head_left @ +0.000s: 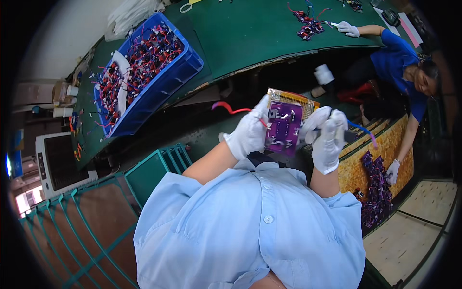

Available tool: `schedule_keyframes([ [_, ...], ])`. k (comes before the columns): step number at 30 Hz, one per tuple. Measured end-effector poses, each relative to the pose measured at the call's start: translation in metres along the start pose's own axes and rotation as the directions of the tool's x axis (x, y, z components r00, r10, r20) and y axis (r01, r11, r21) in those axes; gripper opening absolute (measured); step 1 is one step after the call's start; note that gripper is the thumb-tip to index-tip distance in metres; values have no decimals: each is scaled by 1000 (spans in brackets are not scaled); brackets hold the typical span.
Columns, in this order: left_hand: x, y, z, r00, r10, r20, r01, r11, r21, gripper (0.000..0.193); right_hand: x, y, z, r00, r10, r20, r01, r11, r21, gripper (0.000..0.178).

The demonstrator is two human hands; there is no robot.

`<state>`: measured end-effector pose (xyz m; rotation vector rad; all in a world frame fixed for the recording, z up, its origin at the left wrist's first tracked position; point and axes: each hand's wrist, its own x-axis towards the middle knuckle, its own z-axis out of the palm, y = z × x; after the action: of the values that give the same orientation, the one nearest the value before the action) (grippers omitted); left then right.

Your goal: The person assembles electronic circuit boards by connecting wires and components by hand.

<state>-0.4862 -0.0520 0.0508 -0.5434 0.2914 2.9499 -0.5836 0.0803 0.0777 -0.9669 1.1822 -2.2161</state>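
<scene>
Green worktop (240, 36) spans the background, bearing a blue crate (166, 89) whose walls seem to keep wired boards (156, 55) heaped; before the light-blue shirt (231, 212), the left hand (248, 131) pinches the purple circuit board (284, 126) by its left edge, likely leaving its face visible; the right hand (327, 137) bunches its fingers near the opposite edge, grip too blurred to tell
</scene>
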Motion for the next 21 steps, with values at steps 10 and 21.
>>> schedule_keyframes([
  [10,-14,26,-12,982,184,-49,-157,927,340,54,17,60,12,938,226,-264,-297,915,-274,25],
  [21,-53,61,-44,915,-372,159,314,900,301,45,59,65,57,857,272,438,198,611,-766,12],
])
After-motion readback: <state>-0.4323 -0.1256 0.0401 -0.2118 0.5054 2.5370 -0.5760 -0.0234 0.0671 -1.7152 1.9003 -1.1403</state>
